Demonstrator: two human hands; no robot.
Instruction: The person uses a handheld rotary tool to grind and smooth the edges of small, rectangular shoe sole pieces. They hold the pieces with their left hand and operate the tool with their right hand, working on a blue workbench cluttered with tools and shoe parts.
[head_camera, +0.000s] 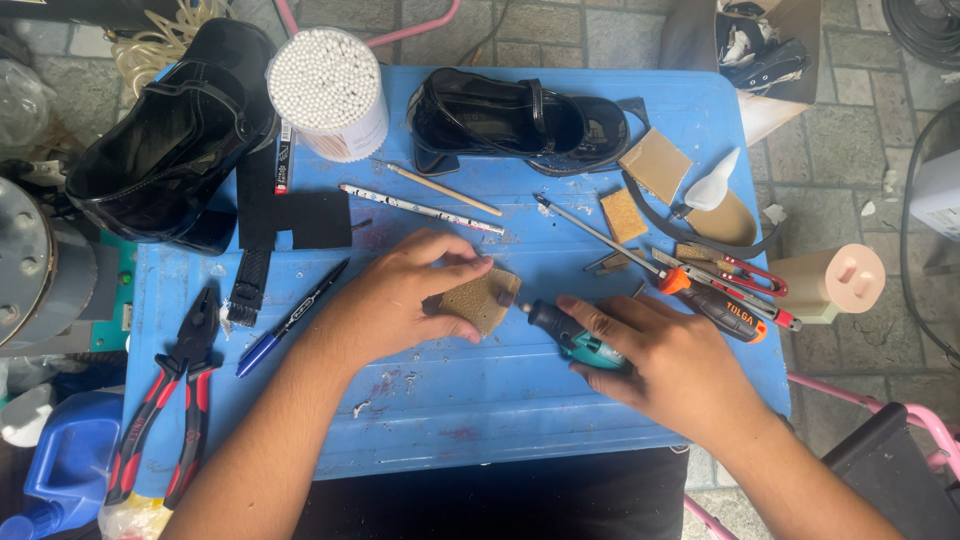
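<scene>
My left hand (405, 295) presses a small tan leather piece (482, 298) flat on the blue table (480, 400), fingers curled over its left side. In my right hand (665, 360) lies a small teal and black rotary tool (570, 333), its tip touching the right edge of the leather piece. Both forearms reach in from the bottom of the view.
Two black shoes (525, 120) (170, 140), a tub of white cotton swabs (330, 90), red-handled pliers (165, 400), a blue pen (290, 318), a screwdriver (690, 290), red scissors (745, 270), leather scraps (655, 165) and a black strap (262, 215) lie on the table.
</scene>
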